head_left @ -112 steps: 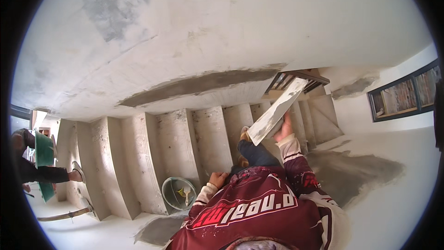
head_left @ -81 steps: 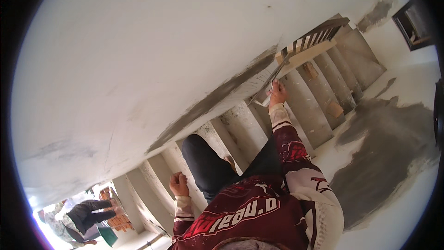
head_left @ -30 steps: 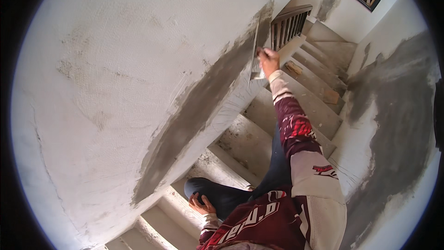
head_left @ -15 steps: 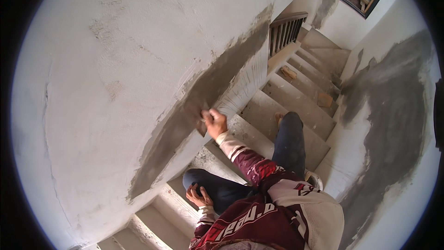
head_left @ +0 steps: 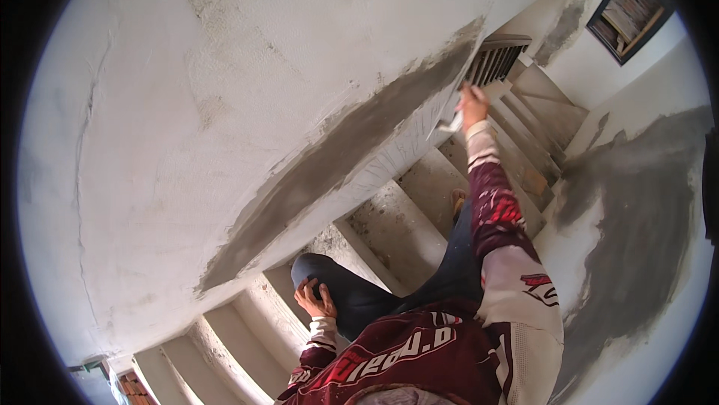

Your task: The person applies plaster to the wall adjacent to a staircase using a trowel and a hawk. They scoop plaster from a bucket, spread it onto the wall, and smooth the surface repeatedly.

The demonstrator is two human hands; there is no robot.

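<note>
My right hand [head_left: 472, 105] reaches far up and to the right, closed around the handle of a plastering trowel [head_left: 447, 125]. The trowel's thin blade is seen nearly edge-on, close to the upper end of a grey strip of plaster [head_left: 337, 146] on the left wall. Motion blurs the hand and tool a little. My left hand [head_left: 314, 298] rests on my bent left knee [head_left: 329, 270], fingers apart and curved over the dark trousers, holding nothing that I can see.
Concrete stairs [head_left: 408, 214] run under my legs, with specks of debris. A dark railing [head_left: 498, 59] stands beyond my right hand. The right wall carries a large grey plaster patch [head_left: 636, 203]. A dark-framed window [head_left: 630, 9] is at the upper right.
My right hand with the trowel has moved up and right along the strip, and the arm has straightened. My left hand stays on the knee. The view has shifted somewhat.
</note>
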